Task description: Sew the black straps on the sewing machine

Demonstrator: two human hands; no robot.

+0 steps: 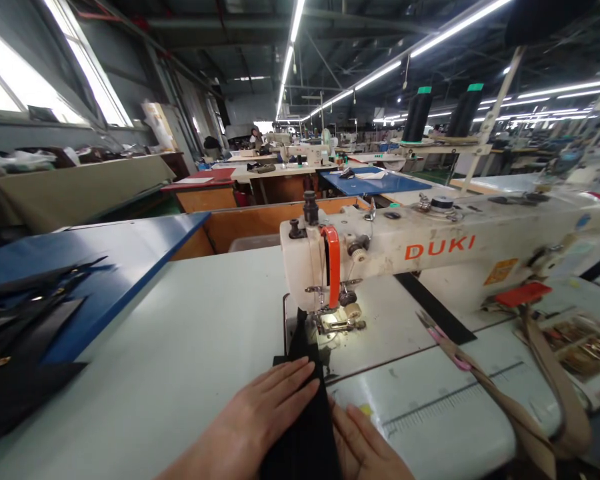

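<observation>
Guiding black fabric (300, 443) toward a sewing machine (380, 240), the person works with both hands close to each other at its near end, on the pale table (195, 333). The left hand (267, 410) lies flat over the fabric, fingers extended and side by side, pressing from above without closing on it. The right hand (363, 443) sits at the fabric's right edge with its fingers bent; whether they pinch the edge or merely rest against it cannot be told, as the lower part is cut off.

The far end narrows to a dark piece reaching the presser foot (337, 327), though shadow there makes it hard to say whether it lies under the needle.

Feeding well here likely means a light, even palm, steering rather than pulling, with the right fingers keeping the edge straight. The left fingertips should stay short of the foot, and the layers smooth. The scissors (434, 333) and tan strap (543, 357), off to the right, are best kept away from the fabric's path.
</observation>
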